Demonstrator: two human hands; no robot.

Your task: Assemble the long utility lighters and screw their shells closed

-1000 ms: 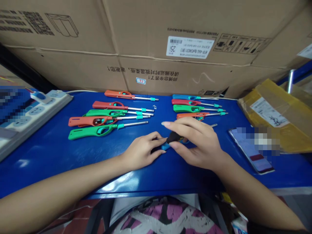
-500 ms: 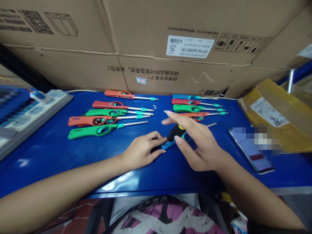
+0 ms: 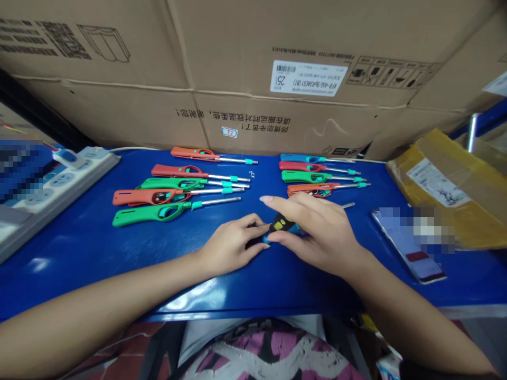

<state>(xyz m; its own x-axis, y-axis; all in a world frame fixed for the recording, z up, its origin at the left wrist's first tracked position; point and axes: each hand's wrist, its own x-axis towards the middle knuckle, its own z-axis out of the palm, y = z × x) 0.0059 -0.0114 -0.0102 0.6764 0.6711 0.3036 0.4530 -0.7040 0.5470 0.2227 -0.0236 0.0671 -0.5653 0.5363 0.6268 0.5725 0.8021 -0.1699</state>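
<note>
My left hand (image 3: 232, 245) rests on the blue table (image 3: 119, 253), its fingers curled and pinching the near end of a blue long-nosed lighter (image 3: 266, 240). My right hand (image 3: 317, 232) lies over the same lighter and grips a black screwdriver handle with yellow marks (image 3: 280, 226) against it. The lighter's metal nozzle (image 3: 347, 205) pokes out to the right behind that hand. Most of the lighter is hidden under my fingers.
Several red and green lighters (image 3: 158, 196) lie in a group at the left, another row (image 3: 312, 176) at the right. A white power strip (image 3: 51, 182) sits far left, a phone (image 3: 407, 243) and a yellow parcel (image 3: 447, 184) at the right. Big cardboard boxes (image 3: 253, 74) wall the back.
My right hand lifted with the screwdriver handle raised, then dropped back flat over the lighter. My left hand has stayed put.
</note>
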